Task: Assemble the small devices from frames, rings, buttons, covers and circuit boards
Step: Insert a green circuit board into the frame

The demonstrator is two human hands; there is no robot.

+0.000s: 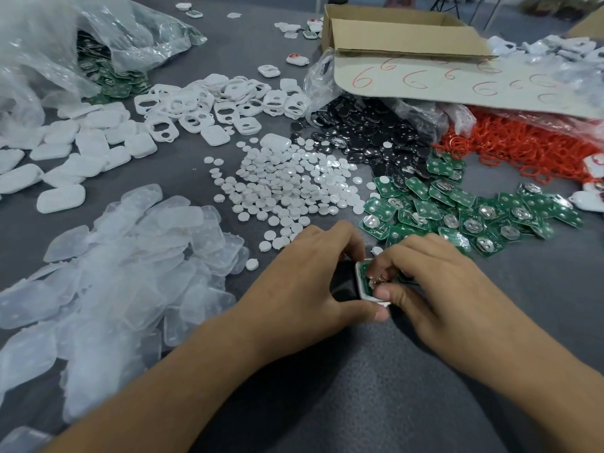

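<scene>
My left hand (304,282) grips a small white frame (362,282) by its edges on the grey table. A green circuit board (371,273) sits inside that frame, and the fingertips of my right hand (434,282) press on it. Loose green circuit boards (457,210) lie just behind my right hand. White round buttons (287,188) are piled in the middle. White frames (209,106) and solid white covers (88,148) spread at the back left. Translucent covers (124,266) heap at my left. Red rings (523,148) lie at the right.
A tipped cardboard box (408,47) with red sixes on its flap stands at the back right. Black round discs (369,132) spill from a plastic bag beneath it. A big clear bag (65,44) holding more green boards fills the back left.
</scene>
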